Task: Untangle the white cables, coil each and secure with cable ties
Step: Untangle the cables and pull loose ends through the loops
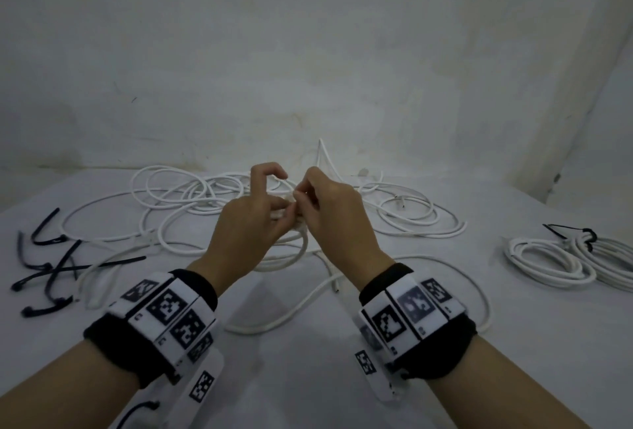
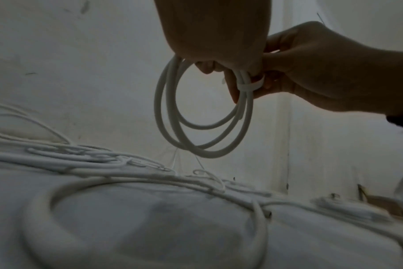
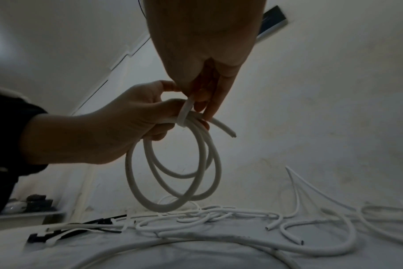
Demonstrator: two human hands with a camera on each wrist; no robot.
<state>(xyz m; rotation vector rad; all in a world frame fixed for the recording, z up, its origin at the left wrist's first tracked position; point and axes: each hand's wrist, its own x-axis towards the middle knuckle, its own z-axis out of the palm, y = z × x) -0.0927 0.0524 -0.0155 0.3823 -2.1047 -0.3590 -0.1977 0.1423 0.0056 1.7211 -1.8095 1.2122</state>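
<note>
Both hands meet above the middle of the table (image 1: pixel 308 377), well clear of its surface. The left hand (image 1: pixel 246 223) grips a coiled white cable (image 2: pixel 203 116) at the top of its loops; the right hand (image 1: pixel 337 213) pinches a white cable tie (image 3: pixel 184 113) wrapped round that bundle. From the head view the coil is almost wholly hidden behind the hands. The loose white cables (image 1: pixel 191 202) lie tangled toward the far edge, their crossings hard to follow. Black cable ties (image 1: pixel 51 267) lie near the left edge, two tied coils (image 1: pixel 565 262) at the right edge, the outer one cut off. The wristbands (image 1: pixel 164 312) carry square black-and-white marker patterns; their small print is unreadable.
</note>
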